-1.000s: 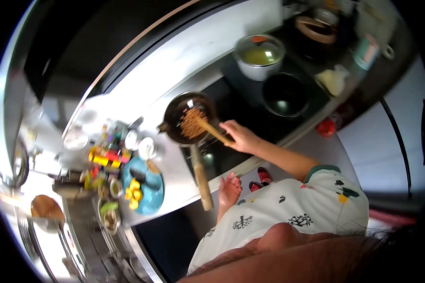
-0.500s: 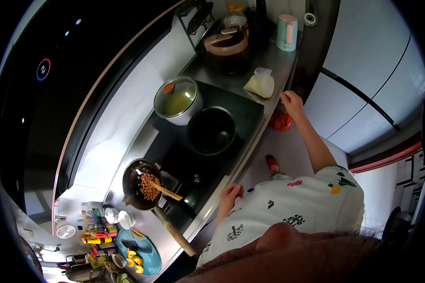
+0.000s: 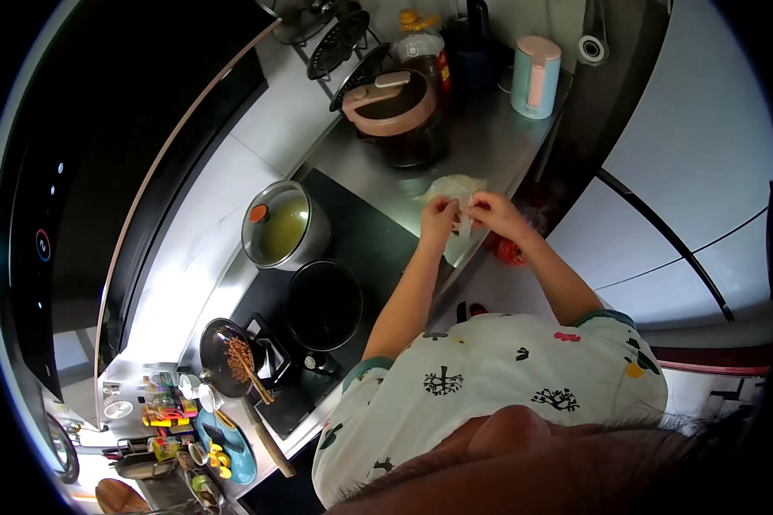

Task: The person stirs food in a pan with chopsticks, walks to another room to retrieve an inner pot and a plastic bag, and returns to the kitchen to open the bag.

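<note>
Both my hands pinch the gathered top of a clear plastic bag [image 3: 457,186] with pale yellow contents, on the steel counter beside the stove. My left hand [image 3: 439,215] holds its left side and my right hand [image 3: 491,212] its right side, the fingertips close together. Farther down on the left, a small wok [image 3: 219,371] with brown nuts or beans sits on the stove. A wooden utensil [image 3: 258,384] leans in it, untouched. A lidded pot of yellowish liquid [image 3: 285,227] and a dark empty-looking pan [image 3: 324,305] stand between.
A pressure cooker [image 3: 392,122] and a blue and pink kettle [image 3: 536,79] stand at the back. A blue board [image 3: 240,459] with yellow pieces and a knife lies at lower left, near bottles. Below the counter edge is a red bag [image 3: 510,251]. The refrigerator [image 3: 661,180] is at right.
My right hand let go of the wooden utensil and moved to the bag. My left hand, near my body before, has come up and gripped the bag too. The view has shifted toward the bag.
</note>
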Available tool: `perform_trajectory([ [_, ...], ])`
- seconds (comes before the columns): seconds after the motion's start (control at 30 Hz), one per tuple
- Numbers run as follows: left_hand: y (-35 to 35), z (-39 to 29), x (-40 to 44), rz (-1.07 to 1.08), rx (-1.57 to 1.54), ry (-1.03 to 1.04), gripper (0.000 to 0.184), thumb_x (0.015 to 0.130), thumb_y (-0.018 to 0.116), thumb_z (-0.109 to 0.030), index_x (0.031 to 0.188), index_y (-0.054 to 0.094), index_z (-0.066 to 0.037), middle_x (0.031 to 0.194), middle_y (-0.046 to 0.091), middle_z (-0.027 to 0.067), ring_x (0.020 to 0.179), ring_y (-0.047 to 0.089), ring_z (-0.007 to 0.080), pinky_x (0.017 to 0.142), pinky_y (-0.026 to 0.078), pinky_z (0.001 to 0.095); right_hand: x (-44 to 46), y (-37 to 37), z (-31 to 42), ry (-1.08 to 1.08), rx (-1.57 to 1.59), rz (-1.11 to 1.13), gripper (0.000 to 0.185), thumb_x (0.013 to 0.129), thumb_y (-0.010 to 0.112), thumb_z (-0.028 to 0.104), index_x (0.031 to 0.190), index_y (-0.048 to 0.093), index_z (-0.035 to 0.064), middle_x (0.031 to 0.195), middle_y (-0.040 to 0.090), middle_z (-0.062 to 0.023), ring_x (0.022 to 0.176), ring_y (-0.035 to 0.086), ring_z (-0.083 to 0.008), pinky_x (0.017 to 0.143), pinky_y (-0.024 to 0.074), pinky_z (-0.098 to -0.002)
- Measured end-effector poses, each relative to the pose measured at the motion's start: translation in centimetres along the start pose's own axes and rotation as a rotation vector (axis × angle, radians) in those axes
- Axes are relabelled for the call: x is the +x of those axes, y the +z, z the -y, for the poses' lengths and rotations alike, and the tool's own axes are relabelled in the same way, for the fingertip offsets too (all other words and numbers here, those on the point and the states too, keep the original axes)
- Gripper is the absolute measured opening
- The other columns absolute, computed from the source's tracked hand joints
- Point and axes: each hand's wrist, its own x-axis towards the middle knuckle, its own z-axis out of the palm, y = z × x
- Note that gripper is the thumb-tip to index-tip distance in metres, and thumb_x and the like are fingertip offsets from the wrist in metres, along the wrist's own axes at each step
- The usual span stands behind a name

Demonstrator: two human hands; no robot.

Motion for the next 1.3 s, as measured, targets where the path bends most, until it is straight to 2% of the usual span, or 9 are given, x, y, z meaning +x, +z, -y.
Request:
perform_trajectory([
  [0.27,-3.5,-1.0,-3.8,-0.147,-0.027,0.041,0.011,0.087,0.059,-0.010,0.080,0.055,-0.002,0.069,0.058,0.0037,0.061,0.054,0.0109,0.058,0.043,0.0244,-0.6,-4.2,3.1,0.016,-0.120,-0.156,0.011,0.087,0.062,0.010,0.086,0.057,0.0013,0.073,0.059,-0.0043,0.067,0.060,-0.0149,0.065,0.0482,-0.0278],
  [0.37,-3.3,-1.4,-5.4,-0.180,-0.010,0.002,0.010,0.088,0.058,-0.007,0.079,0.055,-0.003,0.069,0.057,0.0035,0.059,0.052,0.0102,0.057,0.042,0.0240,-1.8,-1.8,6.5,-0.372,-0.438,-0.373,0.009,0.085,0.061,0.008,0.088,0.057,0.0005,0.078,0.061,-0.0084,0.073,0.063,-0.0248,0.068,0.0490,-0.0329],
  [0.43,-2.7,-0.8,-5.6,-0.126,-0.097,0.032,0.011,0.089,0.058,-0.008,0.079,0.054,-0.003,0.069,0.057,0.0033,0.059,0.051,0.0096,0.057,0.042,0.0238,-2.1,-0.3,7.7,-0.404,-0.418,-0.119,0.010,0.084,0.059,0.009,0.090,0.058,0.0010,0.084,0.063,-0.0117,0.080,0.063,-0.0331,0.073,0.0495,-0.0374],
  [0.57,-2.1,-0.6,-5.8,-0.144,-0.123,0.025,0.011,0.091,0.056,-0.009,0.081,0.054,-0.004,0.068,0.055,0.0022,0.057,0.050,0.0083,0.055,0.040,0.0223,1.2,3.1,3.0,-0.377,-0.643,0.244,0.012,0.082,0.060,0.010,0.090,0.061,0.0022,0.088,0.066,-0.0131,0.083,0.064,-0.0324,0.077,0.0506,-0.0390],
  [0.63,-2.0,-0.2,-5.7,-0.151,-0.127,0.020,0.011,0.091,0.056,-0.010,0.081,0.054,-0.005,0.068,0.055,0.0014,0.056,0.049,0.0076,0.053,0.039,0.0217,4.2,3.3,-0.6,-0.123,-1.216,0.442,0.013,0.082,0.060,0.012,0.093,0.064,0.0062,0.094,0.065,-0.0147,0.089,0.065,-0.0294,0.075,0.0499,-0.0407],
  [0.73,-1.6,-0.1,-5.8,-0.095,-0.164,0.014,0.011,0.089,0.055,-0.012,0.081,0.053,-0.006,0.068,0.054,0.0004,0.056,0.048,0.0073,0.051,0.038,0.0225,7.2,3.2,-2.4,-0.069,-1.379,0.494,0.026,0.074,0.064,0.015,0.098,0.066,0.0054,0.095,0.068,-0.0166,0.088,0.066,-0.0307,0.078,0.0526,-0.0403],
  [0.83,-0.5,0.3,-5.5,-0.086,-0.139,0.084,0.010,0.088,0.055,-0.015,0.089,0.058,-0.005,0.070,0.054,0.0001,0.060,0.048,0.0084,0.054,0.039,0.0234,11.3,2.6,-8.2,-0.557,-1.348,0.436,0.027,0.077,0.064,0.022,0.099,0.065,0.0072,0.086,0.067,-0.0120,0.081,0.066,-0.0257,0.068,0.0516,-0.0373],
  [1.03,1.6,0.6,-2.9,-0.091,-0.143,0.280,0.012,0.087,0.051,-0.012,0.082,0.058,-0.004,0.065,0.054,0.0015,0.057,0.051,0.0095,0.050,0.041,0.0255,11.9,4.6,-7.4,-0.295,-1.281,0.536,0.023,0.078,0.063,0.022,0.095,0.064,0.0069,0.083,0.066,-0.0108,0.078,0.065,-0.0243,0.065,0.0505,-0.0360],
  [1.3,3.1,-1.8,-1.7,-0.093,-0.264,0.200,0.012,0.086,0.051,-0.008,0.075,0.050,-0.003,0.062,0.051,0.0026,0.051,0.047,0.0094,0.045,0.038,0.0259,11.0,4.0,-6.9,-0.124,-1.218,0.518,0.020,0.079,0.062,0.024,0.089,0.063,0.0066,0.079,0.064,-0.0092,0.073,0.063,-0.0225,0.062,0.0490,-0.0343],
])
